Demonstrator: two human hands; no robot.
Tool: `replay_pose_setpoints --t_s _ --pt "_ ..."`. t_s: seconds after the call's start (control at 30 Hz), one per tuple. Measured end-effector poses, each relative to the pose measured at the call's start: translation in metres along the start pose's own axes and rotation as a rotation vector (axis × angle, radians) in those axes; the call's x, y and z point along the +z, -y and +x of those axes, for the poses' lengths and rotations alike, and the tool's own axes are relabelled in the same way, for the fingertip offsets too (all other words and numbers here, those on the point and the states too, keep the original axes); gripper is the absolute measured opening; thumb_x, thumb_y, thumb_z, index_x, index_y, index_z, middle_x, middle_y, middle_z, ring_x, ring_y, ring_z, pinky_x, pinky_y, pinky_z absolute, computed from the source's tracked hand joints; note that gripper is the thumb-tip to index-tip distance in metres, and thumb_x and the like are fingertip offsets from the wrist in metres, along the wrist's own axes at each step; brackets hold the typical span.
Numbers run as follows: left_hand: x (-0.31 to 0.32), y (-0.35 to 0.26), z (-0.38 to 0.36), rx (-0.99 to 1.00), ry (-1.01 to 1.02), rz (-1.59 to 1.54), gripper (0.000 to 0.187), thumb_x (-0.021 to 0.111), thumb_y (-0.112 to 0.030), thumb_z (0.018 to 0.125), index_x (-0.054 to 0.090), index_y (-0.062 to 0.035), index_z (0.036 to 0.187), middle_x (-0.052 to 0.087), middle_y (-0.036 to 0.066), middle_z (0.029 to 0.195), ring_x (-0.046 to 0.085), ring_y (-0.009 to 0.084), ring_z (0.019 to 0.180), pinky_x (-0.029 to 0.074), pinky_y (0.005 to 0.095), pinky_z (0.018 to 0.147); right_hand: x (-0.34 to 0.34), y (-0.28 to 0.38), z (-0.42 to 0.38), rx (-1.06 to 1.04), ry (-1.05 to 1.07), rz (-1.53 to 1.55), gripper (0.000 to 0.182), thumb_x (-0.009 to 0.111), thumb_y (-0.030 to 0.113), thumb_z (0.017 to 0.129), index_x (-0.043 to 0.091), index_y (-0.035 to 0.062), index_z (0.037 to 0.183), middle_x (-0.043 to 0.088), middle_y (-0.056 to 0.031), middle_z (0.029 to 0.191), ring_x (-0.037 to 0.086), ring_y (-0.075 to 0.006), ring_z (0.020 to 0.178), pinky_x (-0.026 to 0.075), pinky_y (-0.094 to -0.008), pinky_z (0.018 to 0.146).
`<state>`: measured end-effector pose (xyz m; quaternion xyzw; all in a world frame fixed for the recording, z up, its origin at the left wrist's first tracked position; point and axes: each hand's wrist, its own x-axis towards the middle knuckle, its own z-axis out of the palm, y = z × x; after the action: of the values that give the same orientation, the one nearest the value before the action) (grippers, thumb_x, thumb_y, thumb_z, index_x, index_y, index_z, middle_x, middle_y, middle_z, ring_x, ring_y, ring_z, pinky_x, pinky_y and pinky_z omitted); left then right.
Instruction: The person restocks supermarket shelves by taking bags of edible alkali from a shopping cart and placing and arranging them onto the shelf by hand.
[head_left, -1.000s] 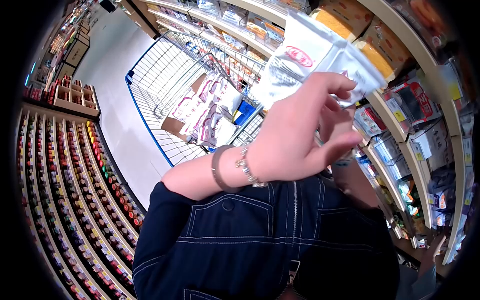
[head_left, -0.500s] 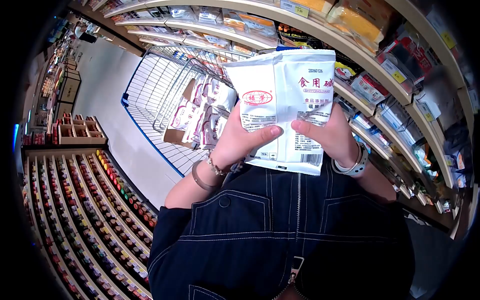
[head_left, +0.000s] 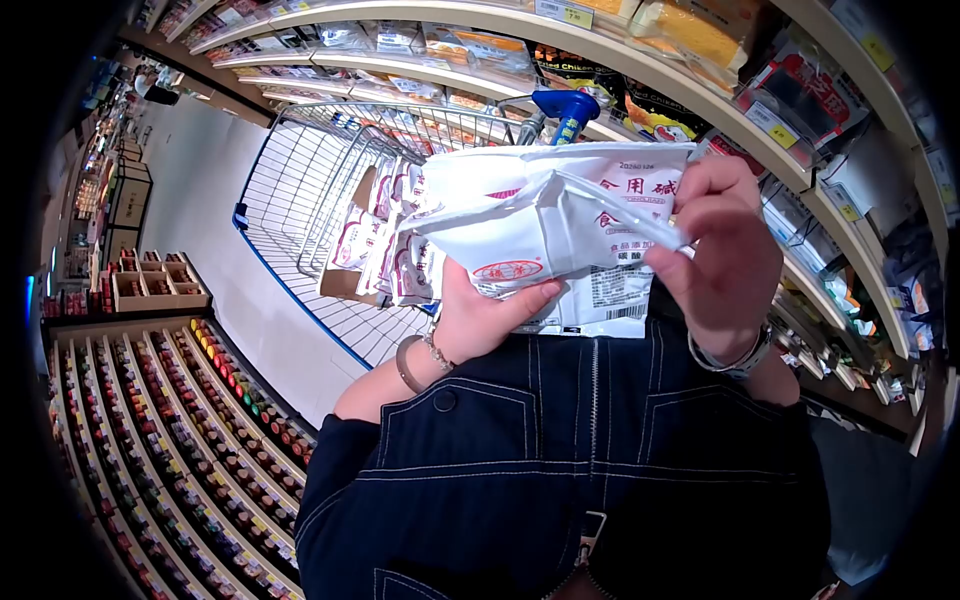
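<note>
Two overlapping white plastic packets of edible alkali with red Chinese print are in front of my chest. The front packet (head_left: 500,225) is tilted and creased, and its edge juts towards the right. Below it shows the lower part of the rear packet (head_left: 622,290), with a barcode. My left hand (head_left: 485,315) grips them from the lower left, thumb on top and other fingers hidden underneath. At the right edge my right hand (head_left: 730,250) has its fingers curled, pinching the front packet's corner. Similar packets (head_left: 350,235) lie in a cardboard box (head_left: 345,283) inside the cart.
A wire shopping cart (head_left: 310,150) with a blue handle end (head_left: 568,105) stands just beyond the packets. Stocked shelves (head_left: 660,165) curve along the top and right. Rows of jars fill a rack (head_left: 180,430) at lower left. An aisle floor (head_left: 190,150) runs between.
The packet, flat and held by both hands before, now shows as two overlapping packets, the front one tilted. My right hand has moved up and right to the corner. The blue cart handle has come into view.
</note>
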<state>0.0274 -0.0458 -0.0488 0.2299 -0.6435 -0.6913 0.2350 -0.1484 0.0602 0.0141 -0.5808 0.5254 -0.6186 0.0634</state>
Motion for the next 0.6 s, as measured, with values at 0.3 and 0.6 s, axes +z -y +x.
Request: replay_pose_setpoints --t_s 0.3,0.6 --pt "0.003 0.002 0.002 0.021 -0.009 0.005 0.052 0.072 -0.006 0.065 0.042 0.0019 0.107 0.057 0.010 0.097 0.056 0.0154 0.089 0.046 0.0273 0.076 -0.009 -0.007 -0.001 -0.032 -0.003 -0.151 0.016 0.067 0.010 0.069 0.053 0.0033 0.073 0.047 -0.0073 0.086 0.047 -0.0132 0.073 0.040 -0.0236 0.063" --pt "0.011 0.005 0.030 -0.204 -0.049 -0.532 0.044 0.062 -0.003 0.074 0.041 0.0023 0.112 0.054 0.012 0.106 0.055 0.0172 0.093 0.046 0.0298 0.080 0.007 -0.048 -0.015 0.891 0.207 0.832 0.050 0.061 0.004 0.076 0.036 -0.0033 0.119 0.051 -0.0129 0.107 0.048 -0.0166 0.102 0.043 -0.0252 0.081"
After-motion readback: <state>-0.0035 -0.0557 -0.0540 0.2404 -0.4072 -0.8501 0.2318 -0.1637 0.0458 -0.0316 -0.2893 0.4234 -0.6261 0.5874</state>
